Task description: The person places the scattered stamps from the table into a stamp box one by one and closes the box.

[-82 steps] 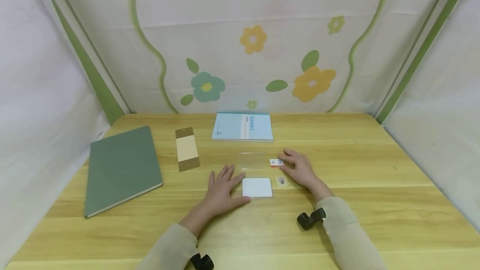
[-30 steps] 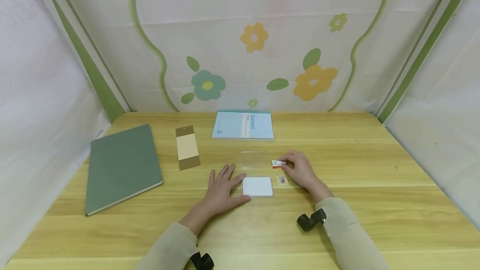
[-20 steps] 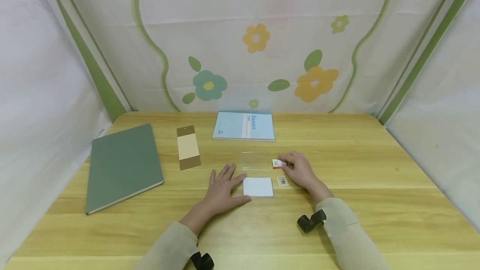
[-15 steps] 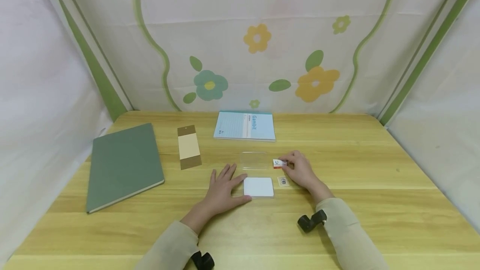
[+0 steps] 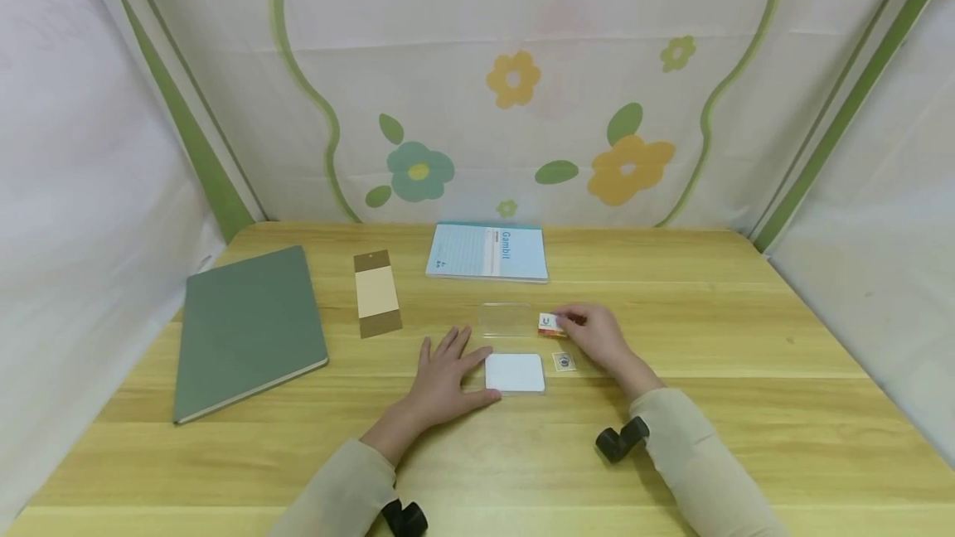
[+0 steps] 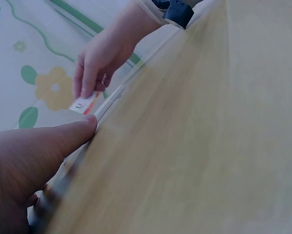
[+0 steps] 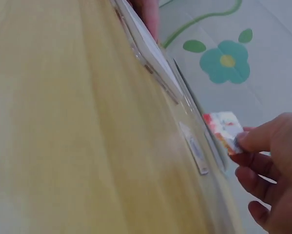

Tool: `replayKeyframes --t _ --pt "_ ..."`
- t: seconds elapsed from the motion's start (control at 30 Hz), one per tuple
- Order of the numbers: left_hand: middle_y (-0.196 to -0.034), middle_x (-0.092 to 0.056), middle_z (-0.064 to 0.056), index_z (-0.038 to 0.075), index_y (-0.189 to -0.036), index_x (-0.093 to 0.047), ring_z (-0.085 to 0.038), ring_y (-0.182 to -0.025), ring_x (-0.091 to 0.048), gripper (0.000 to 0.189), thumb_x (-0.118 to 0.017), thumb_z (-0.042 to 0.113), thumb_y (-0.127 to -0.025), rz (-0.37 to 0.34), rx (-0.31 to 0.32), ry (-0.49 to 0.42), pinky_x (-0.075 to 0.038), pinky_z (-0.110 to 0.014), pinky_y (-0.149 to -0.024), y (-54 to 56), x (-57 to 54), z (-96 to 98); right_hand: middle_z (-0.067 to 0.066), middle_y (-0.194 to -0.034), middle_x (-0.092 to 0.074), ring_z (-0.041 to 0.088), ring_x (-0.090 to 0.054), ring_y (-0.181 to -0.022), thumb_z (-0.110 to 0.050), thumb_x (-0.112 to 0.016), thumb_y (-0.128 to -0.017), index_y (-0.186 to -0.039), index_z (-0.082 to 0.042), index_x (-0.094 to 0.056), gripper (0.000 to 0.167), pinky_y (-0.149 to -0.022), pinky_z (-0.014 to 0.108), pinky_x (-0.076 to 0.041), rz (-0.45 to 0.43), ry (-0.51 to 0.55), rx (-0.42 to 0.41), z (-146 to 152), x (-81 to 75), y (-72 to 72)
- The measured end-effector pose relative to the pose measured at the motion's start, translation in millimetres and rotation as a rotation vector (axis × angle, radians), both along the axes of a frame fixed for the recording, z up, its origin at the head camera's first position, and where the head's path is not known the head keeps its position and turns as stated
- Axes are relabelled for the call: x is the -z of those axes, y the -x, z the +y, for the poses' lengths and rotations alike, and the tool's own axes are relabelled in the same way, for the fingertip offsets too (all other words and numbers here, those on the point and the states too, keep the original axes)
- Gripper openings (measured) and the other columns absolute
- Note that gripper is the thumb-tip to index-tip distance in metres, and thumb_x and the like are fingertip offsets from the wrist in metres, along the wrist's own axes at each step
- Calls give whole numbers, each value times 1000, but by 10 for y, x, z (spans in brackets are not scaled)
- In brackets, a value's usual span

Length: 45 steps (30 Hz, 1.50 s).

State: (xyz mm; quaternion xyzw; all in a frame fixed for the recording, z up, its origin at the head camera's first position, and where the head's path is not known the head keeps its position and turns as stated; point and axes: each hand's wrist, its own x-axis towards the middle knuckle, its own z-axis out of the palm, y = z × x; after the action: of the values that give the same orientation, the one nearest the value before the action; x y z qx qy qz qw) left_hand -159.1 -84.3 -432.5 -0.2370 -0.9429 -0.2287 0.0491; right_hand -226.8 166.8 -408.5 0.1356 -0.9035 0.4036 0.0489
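My right hand point(image 5: 597, 333) pinches a small white card with a red edge and a dark printed mark point(image 5: 550, 323) between thumb and fingers; in the right wrist view the card point(image 7: 223, 130) appears held above the table. A white block of cards in a clear case point(image 5: 515, 373) lies at the centre front. My left hand point(image 5: 442, 379) rests on the table at its left, fingers spread, with thumb and index finger touching the case's left corners. In the left wrist view the thumb point(image 6: 80, 134) lies against the edge. A small square sticker with a dark print point(image 5: 564, 361) lies to the case's right.
A clear lid point(image 5: 505, 320) lies just behind the case. Farther back is a blue notebook point(image 5: 488, 252). A brown and cream card point(image 5: 376, 294) and a large green book point(image 5: 250, 333) lie on the left. Fabric walls surround the table's back and sides.
My right thumb and fingers have closed on the small white and red card, which now tilts up and sits slightly farther left. The left hand stays at the case.
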Motion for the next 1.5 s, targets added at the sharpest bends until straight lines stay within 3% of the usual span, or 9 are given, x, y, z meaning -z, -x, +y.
replayKeyframes --t 0.27,0.47,0.63,1.1,1.5 --pt "-137 -26 -15 21 -125 -48 -30 -126 -15 66 -52 61 -73 -7 -6 -10 -1 -58 -93 -2 -22 1 4 -77 -62 17 -51 -62 -9 -60 -81 -94 -3 -66 16 -50 25 -43 -60 195 -105 -201 -124 -176" --pt "-136 -27 -15 21 -123 -50 -31 -126 -15 66 -53 61 -72 -6 -14 -11 -1 -58 -93 -1 -25 4 6 -86 -64 15 -54 -69 -10 -62 -80 -92 -3 -68 15 -56 25 -45 -114 237 -195 -386 -82 -320" --pt "-136 -27 -15 21 -123 -50 -31 -126 -15 65 -53 61 -71 -7 -17 -9 -1 -57 -93 3 -16 5 8 -89 -64 14 -56 -75 -11 -62 -80 -93 -3 -67 16 -62 24 -45 -87 201 -276 -468 23 -396" --pt "-136 -27 -14 21 -122 -51 -30 -126 -16 65 -54 60 -71 -4 -19 -4 -2 -57 -93 -3 -21 3 -12 -72 -56 8 -46 -68 -7 -66 -75 -86 -11 -70 12 -59 23 -40 86 9 -215 -579 127 -467" --pt "-136 -27 -15 20 -123 -50 -31 -126 -15 66 -52 62 -72 -5 -10 0 -2 -58 -93 15 -9 6 -12 -68 -46 8 -40 -66 -8 -66 -74 -81 -11 -68 8 -58 24 -37 133 -67 -196 -606 147 -476"
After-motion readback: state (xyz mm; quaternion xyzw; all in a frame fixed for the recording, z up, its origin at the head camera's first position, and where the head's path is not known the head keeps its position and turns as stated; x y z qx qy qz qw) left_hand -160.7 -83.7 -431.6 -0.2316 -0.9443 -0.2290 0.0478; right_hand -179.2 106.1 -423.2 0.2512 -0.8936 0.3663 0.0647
